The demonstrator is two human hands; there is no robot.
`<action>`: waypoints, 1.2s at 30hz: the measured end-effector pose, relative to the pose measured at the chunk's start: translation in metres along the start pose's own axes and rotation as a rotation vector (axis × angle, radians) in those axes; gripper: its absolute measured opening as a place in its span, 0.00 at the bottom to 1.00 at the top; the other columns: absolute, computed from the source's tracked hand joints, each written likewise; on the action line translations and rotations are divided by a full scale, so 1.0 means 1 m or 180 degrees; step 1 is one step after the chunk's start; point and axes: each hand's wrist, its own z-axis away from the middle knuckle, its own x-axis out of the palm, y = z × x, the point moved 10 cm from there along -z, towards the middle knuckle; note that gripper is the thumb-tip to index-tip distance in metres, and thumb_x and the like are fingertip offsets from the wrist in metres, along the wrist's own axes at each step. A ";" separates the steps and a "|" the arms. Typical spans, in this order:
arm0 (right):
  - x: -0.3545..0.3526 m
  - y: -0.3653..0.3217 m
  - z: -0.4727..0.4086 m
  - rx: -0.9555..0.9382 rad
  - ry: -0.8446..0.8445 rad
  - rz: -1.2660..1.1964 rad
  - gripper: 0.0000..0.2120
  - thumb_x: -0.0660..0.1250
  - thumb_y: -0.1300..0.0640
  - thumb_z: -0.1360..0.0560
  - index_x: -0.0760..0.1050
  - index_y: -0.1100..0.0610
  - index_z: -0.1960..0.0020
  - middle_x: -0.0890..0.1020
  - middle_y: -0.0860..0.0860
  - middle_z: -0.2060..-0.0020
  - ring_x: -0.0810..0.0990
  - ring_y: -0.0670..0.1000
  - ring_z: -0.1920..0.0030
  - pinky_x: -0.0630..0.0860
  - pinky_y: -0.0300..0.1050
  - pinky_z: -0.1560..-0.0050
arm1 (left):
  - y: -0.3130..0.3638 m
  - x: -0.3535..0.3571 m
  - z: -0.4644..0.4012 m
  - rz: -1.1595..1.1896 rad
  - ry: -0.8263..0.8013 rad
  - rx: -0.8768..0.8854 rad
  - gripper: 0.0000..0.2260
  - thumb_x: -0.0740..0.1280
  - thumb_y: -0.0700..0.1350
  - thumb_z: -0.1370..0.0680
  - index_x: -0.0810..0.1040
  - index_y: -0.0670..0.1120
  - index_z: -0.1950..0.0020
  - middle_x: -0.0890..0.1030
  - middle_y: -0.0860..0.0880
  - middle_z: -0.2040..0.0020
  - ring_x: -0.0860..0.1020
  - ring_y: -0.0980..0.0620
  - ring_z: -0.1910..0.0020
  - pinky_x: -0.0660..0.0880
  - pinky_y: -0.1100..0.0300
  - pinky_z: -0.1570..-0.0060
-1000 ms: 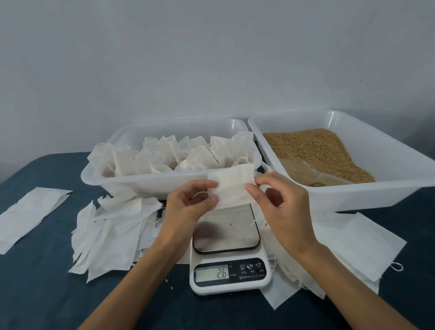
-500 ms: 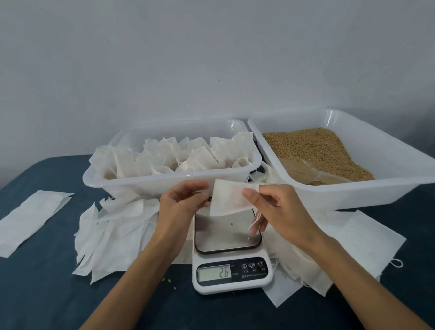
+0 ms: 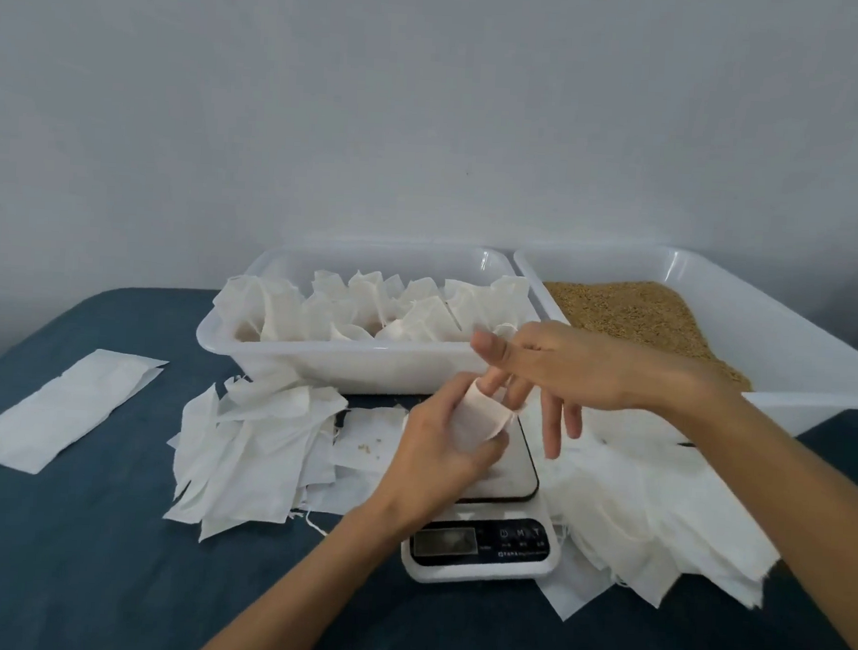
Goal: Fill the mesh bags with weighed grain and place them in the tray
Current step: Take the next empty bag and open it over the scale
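Observation:
My left hand (image 3: 435, 454) grips an empty white mesh bag (image 3: 479, 422) just above the steel plate of the digital scale (image 3: 485, 546). My right hand (image 3: 563, 371) hovers over it with spread fingers, and two of them are poked into the bag's mouth. Behind the scale, the left white tray (image 3: 345, 365) holds several filled bags. To its right stands the white grain tray (image 3: 812, 374), holding brown grain (image 3: 636, 315).
Loose empty bags lie in a pile left of the scale (image 3: 251, 454) and in another pile right of it (image 3: 656, 510). A flat white sheet (image 3: 64, 410) lies at the far left on the dark blue table. A plain wall stands behind the trays.
The bag was held stretched flat between both hands. Now my left hand alone grips it and my right fingers have gone into its mouth. The view has shifted.

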 end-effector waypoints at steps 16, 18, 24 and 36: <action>-0.151 0.107 0.031 0.0596 0.1825 0.1004 0.18 0.68 0.35 0.27 0.81 0.48 0.50 0.87 0.44 0.57 0.85 0.47 0.62 0.79 0.47 0.59 | -0.003 0.004 -0.026 0.0780 0.0006 -0.0382 0.16 0.74 0.39 0.25 0.79 0.52 0.40 0.87 0.52 0.47 0.84 0.57 0.49 0.79 0.63 0.51; -0.149 0.168 0.029 0.1295 0.1286 0.1628 0.20 0.73 0.40 0.27 0.79 0.50 0.41 0.83 0.47 0.45 0.80 0.48 0.49 0.78 0.51 0.45 | -0.007 0.005 -0.026 0.0741 -0.0002 -0.0391 0.16 0.74 0.40 0.25 0.80 0.54 0.40 0.87 0.53 0.47 0.84 0.56 0.49 0.80 0.62 0.52; -0.116 0.231 0.015 0.1625 0.0617 0.1724 0.17 0.73 0.45 0.25 0.79 0.53 0.41 0.81 0.47 0.47 0.79 0.50 0.47 0.78 0.48 0.43 | -0.015 0.005 -0.022 0.0720 -0.0038 -0.0432 0.15 0.76 0.47 0.28 0.81 0.61 0.43 0.87 0.53 0.46 0.84 0.53 0.46 0.84 0.51 0.49; -0.166 0.229 0.031 0.2134 0.0868 0.2300 0.07 0.61 0.56 0.18 0.72 0.60 0.46 0.79 0.53 0.57 0.81 0.50 0.61 0.78 0.45 0.61 | -0.019 -0.010 -0.022 0.0729 0.0136 -0.0444 0.16 0.76 0.49 0.28 0.82 0.60 0.42 0.87 0.52 0.47 0.85 0.56 0.51 0.81 0.60 0.56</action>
